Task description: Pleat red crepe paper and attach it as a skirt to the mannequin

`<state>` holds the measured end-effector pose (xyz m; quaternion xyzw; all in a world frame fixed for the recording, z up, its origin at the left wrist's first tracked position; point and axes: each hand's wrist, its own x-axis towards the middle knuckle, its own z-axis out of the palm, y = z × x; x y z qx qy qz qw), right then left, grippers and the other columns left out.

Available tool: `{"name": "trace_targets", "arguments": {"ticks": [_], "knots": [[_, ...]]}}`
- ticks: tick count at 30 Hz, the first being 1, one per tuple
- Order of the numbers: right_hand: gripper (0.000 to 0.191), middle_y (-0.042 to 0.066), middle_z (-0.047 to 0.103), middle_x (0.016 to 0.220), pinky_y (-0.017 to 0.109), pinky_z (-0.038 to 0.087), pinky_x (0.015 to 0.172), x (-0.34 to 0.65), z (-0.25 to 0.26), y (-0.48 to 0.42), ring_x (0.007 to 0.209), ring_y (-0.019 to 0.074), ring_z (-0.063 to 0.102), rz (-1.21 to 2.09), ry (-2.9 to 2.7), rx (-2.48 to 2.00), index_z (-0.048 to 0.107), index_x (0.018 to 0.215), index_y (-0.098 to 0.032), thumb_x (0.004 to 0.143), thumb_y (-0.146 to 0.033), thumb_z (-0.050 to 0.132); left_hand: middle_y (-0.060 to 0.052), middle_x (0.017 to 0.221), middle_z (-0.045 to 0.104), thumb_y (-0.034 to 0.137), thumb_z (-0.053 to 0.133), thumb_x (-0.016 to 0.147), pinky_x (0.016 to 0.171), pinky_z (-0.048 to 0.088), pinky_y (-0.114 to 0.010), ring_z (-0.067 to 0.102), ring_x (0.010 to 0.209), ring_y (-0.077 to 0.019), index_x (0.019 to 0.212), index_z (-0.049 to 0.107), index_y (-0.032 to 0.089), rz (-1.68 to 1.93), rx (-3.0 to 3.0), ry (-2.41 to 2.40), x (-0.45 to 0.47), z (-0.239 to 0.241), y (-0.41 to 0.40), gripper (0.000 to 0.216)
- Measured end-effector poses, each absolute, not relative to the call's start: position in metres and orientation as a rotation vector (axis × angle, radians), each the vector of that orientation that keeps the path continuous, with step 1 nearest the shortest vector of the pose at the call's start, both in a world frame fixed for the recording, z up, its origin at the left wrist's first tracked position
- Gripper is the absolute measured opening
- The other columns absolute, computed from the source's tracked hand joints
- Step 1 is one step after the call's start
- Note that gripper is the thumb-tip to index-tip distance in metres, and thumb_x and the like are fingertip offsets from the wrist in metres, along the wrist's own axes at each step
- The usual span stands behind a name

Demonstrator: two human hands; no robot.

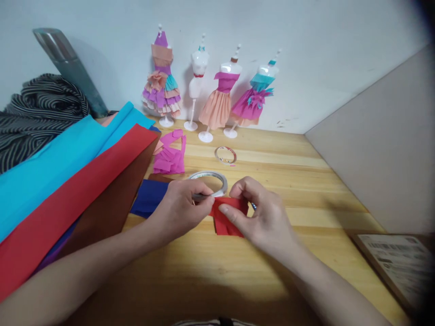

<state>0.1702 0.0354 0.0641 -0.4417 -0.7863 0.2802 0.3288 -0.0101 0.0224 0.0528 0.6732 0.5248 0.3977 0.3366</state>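
Observation:
A small folded piece of red crepe paper [230, 226] lies on the table between my hands. My left hand [185, 206] is closed, with thumb and forefinger pinching the near edge of a narrow roll of tape [220, 179], beside the red paper's upper left corner. My right hand [263, 213] curls over the red paper, its thumb and forefinger at the paper's top edge. A small blue object [253, 206] shows partly behind the right hand. Dark blue folded crepe paper [145, 199] lies just left of my left hand.
Large red [84, 190] and turquoise [50, 158] sheets cover the left side. Pink scraps [169, 158] and a thin ring [225, 155] lie farther back. Several small mannequins [224, 97], most in paper dresses, stand along the wall. A labelled cardboard box [390, 262] is at right.

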Motion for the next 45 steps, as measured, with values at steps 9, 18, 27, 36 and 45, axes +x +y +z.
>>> {"name": "trace_targets", "arguments": {"ticks": [9, 18, 27, 36, 45], "knots": [[0.011, -0.002, 0.058, 0.057, 0.023, 0.036, 0.046, 0.18, 0.07, 0.046, 0.049, 0.011, 0.047, 0.795, -2.198, -1.223, 0.056, 0.072, -0.019, 0.082, -0.024, 0.058, 0.0, 0.058, 0.063, 0.014, 0.055, 0.075, 0.048, 0.034, -0.019, 0.05, 0.053, -0.0086, 0.064, 0.07, 0.012, 1.046, 1.846, 1.432, -0.012, 0.052, 0.025, 0.019], [0.014, -0.001, 0.061, 0.063, 0.023, 0.04, 0.053, 0.174, 0.068, 0.038, 0.055, 0.011, 0.052, 0.875, -2.228, -0.94, 0.061, 0.071, -0.018, 0.083, -0.012, 0.056, 0.001, 0.058, 0.064, 0.013, 0.057, 0.076, 0.05, 0.036, -0.018, 0.051, 0.054, -0.0083, 0.064, 0.07, 0.013, 1.063, 1.871, 1.4, -0.012, 0.05, 0.025, 0.018], [0.019, 0.002, 0.066, 0.069, 0.024, 0.045, 0.057, 0.175, 0.065, 0.041, 0.061, 0.0131, 0.06, 0.907, -2.214, -0.941, 0.065, 0.072, -0.018, 0.085, -0.011, 0.054, 0.001, 0.059, 0.065, 0.013, 0.057, 0.075, 0.049, 0.033, -0.018, 0.051, 0.053, -0.0078, 0.066, 0.072, 0.013, 1.011, 1.854, 1.413, -0.011, 0.051, 0.022, 0.018], [0.018, -0.001, 0.062, 0.059, 0.022, 0.04, 0.049, 0.174, 0.063, 0.04, 0.049, 0.0097, 0.053, 0.764, -2.2, -1.044, 0.063, 0.067, -0.018, 0.083, -0.01, 0.057, 0.0, 0.059, 0.066, 0.013, 0.056, 0.077, 0.048, 0.033, -0.018, 0.051, 0.053, -0.0081, 0.066, 0.072, 0.012, 0.996, 1.854, 1.395, -0.009, 0.052, 0.02, 0.019], [0.018, -0.002, 0.063, 0.058, 0.023, 0.039, 0.051, 0.174, 0.06, 0.041, 0.049, 0.0097, 0.053, 0.69, -2.22, -1.093, 0.061, 0.067, -0.018, 0.082, -0.008, 0.057, 0.002, 0.058, 0.064, 0.012, 0.056, 0.077, 0.048, 0.033, -0.019, 0.05, 0.052, -0.0076, 0.064, 0.068, 0.013, 1.029, 1.921, 1.374, -0.01, 0.05, 0.02, 0.018]]}}
